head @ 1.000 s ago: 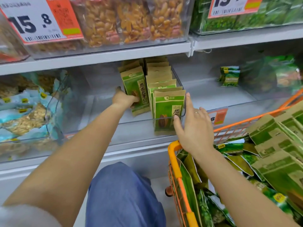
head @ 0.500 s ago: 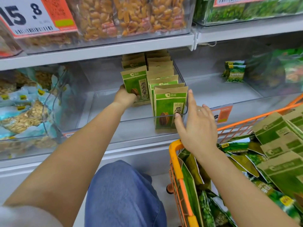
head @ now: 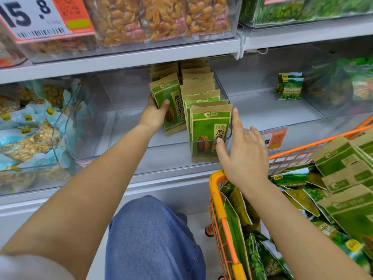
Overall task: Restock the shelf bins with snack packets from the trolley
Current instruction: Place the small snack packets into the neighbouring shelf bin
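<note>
At the middle shelf of a shop aisle, a person restocks a clear bin (head: 129,138) with seed packets.

Inside the bin, the left hand (head: 154,115) has its fingers clamped on an upright green-and-brown packet (head: 168,104), beside a row of matching packets (head: 210,130) standing along the bin's right wall. The right hand (head: 245,156) rests at the bin's front right corner with fingers apart, holding nothing. Just right of it, an orange trolley (head: 219,199) holds a heap of snack packets (head: 343,178). Pale grey shelves (head: 121,57) carry clear bins of nuts above and to the left; a price tag (head: 40,17) reads 15.8. A blue-jeaned knee (head: 151,239) shows below.
</note>
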Action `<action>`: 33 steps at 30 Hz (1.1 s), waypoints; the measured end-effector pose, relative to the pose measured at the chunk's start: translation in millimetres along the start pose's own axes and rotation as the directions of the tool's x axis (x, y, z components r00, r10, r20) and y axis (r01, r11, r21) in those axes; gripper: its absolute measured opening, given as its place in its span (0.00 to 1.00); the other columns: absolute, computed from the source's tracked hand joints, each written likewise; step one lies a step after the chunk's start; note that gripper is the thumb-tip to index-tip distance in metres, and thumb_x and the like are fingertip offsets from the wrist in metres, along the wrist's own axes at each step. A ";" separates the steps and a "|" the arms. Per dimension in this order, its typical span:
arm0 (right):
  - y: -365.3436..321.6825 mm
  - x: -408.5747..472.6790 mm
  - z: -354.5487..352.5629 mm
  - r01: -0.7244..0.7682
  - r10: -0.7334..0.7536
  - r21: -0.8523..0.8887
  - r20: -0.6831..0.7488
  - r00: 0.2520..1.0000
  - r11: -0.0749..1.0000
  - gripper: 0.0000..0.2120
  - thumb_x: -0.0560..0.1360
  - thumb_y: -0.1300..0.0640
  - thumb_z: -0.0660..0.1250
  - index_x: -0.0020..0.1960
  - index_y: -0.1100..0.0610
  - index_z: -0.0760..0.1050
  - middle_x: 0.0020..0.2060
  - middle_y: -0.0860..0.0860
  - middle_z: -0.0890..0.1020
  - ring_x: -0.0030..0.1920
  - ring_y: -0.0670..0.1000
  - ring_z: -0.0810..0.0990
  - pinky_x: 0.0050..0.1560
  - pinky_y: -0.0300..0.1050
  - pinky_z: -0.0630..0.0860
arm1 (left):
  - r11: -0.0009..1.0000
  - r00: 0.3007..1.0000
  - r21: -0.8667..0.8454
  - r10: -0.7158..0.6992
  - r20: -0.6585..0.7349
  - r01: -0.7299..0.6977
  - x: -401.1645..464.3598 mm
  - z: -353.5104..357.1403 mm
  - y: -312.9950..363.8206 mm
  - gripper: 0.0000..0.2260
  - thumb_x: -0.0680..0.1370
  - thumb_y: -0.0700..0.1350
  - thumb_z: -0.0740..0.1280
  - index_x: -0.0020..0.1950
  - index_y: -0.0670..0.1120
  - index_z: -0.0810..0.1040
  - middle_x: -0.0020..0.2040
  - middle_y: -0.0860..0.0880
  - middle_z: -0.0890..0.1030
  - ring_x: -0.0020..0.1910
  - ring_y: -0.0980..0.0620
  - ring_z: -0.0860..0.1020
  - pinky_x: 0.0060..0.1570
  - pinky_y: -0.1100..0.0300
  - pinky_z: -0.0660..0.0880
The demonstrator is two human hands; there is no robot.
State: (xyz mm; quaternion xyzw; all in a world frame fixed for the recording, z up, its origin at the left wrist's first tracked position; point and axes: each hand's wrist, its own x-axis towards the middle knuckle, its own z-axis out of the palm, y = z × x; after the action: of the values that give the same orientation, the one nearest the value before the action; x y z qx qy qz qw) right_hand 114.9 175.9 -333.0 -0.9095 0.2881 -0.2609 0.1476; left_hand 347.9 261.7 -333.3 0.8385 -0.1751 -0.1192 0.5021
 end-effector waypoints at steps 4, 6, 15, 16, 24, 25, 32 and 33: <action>-1.4 0.1 -1.6 -0.010 0.010 0.002 0.011 1.000 1.000 0.32 0.79 0.49 0.59 0.78 0.57 0.50 0.54 0.57 0.81 0.62 0.58 0.74 0.73 0.51 0.58 | 0.996 0.999 0.079 0.042 0.008 -0.043 1.7 1.9 -1.5 0.34 0.78 0.35 0.63 0.78 0.47 0.49 0.67 0.44 0.73 0.66 0.44 0.71 0.61 0.56 0.70; -1.8 0.2 -2.6 -0.017 0.017 0.004 0.019 1.000 1.000 0.32 0.79 0.49 0.59 0.78 0.56 0.50 0.54 0.57 0.81 0.63 0.58 0.74 0.73 0.51 0.57 | 0.994 0.998 0.093 0.053 -0.030 -0.050 3.0 1.7 -1.1 0.31 0.78 0.32 0.61 0.78 0.47 0.54 0.66 0.43 0.74 0.65 0.45 0.72 0.56 0.58 0.70; -0.6 1.6 -8.6 0.014 -0.016 0.020 0.091 0.996 1.000 0.33 0.80 0.48 0.57 0.79 0.56 0.46 0.55 0.56 0.80 0.62 0.57 0.74 0.74 0.50 0.55 | 0.990 0.995 -0.106 -0.095 0.008 0.095 4.3 -2.0 0.9 0.28 0.76 0.35 0.65 0.73 0.43 0.59 0.62 0.46 0.75 0.62 0.45 0.73 0.54 0.56 0.70; 0.6 2.6 -11.2 0.009 -0.016 0.047 0.134 0.991 0.999 0.33 0.81 0.47 0.56 0.79 0.55 0.45 0.57 0.56 0.79 0.65 0.57 0.72 0.74 0.50 0.54 | 0.982 0.994 -0.154 -0.112 -0.001 0.111 3.1 -5.8 1.7 0.29 0.75 0.35 0.66 0.74 0.43 0.59 0.62 0.46 0.75 0.62 0.44 0.73 0.56 0.54 0.71; 26.0 -1.6 -72.7 -0.086 -0.007 0.346 0.259 0.966 0.934 0.21 0.80 0.48 0.60 0.73 0.49 0.65 0.67 0.47 0.73 0.66 0.48 0.71 0.64 0.47 0.67 | 0.975 0.978 -0.214 -0.091 -0.185 0.050 -27.9 -31.1 22.6 0.25 0.75 0.38 0.67 0.71 0.44 0.64 0.65 0.46 0.72 0.62 0.46 0.71 0.59 0.58 0.71; 32.0 -5.2 -85.2 -0.095 -0.005 0.349 0.274 0.962 0.932 0.19 0.80 0.49 0.61 0.69 0.48 0.69 0.62 0.47 0.77 0.61 0.47 0.75 0.62 0.47 0.70 | 0.975 0.963 -0.218 -0.028 -0.269 -0.033 -38.7 -34.4 30.1 0.19 0.75 0.37 0.65 0.65 0.45 0.67 0.58 0.49 0.74 0.57 0.49 0.72 0.53 0.64 0.71; 72.2 -46.2 -128.3 -0.012 0.037 -0.047 0.600 0.799 0.999 0.12 0.74 0.42 0.66 0.56 0.41 0.75 0.44 0.35 0.80 0.41 0.38 0.79 0.48 0.43 0.76 | 0.830 0.834 -0.138 0.551 0.045 -0.541 -156.9 -10.5 51.9 0.15 0.74 0.38 0.63 0.58 0.53 0.73 0.51 0.55 0.80 0.49 0.61 0.76 0.51 0.69 0.71; 76.2 -52.7 -130.1 0.037 0.057 -0.136 0.626 0.778 0.990 0.14 0.74 0.41 0.66 0.58 0.41 0.75 0.46 0.36 0.80 0.43 0.39 0.79 0.49 0.44 0.76 | 0.822 0.808 -0.100 0.570 0.151 -0.561 -172.6 -1.4 49.6 0.14 0.75 0.40 0.63 0.57 0.54 0.76 0.51 0.56 0.80 0.50 0.62 0.76 0.51 0.71 0.71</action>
State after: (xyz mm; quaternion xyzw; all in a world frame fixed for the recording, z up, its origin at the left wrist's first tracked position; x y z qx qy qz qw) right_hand -28.7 131.9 -278.6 -0.9509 0.2447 0.0790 0.1720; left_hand 182.8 312.6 -284.7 0.7218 -0.4566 -0.0416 0.5185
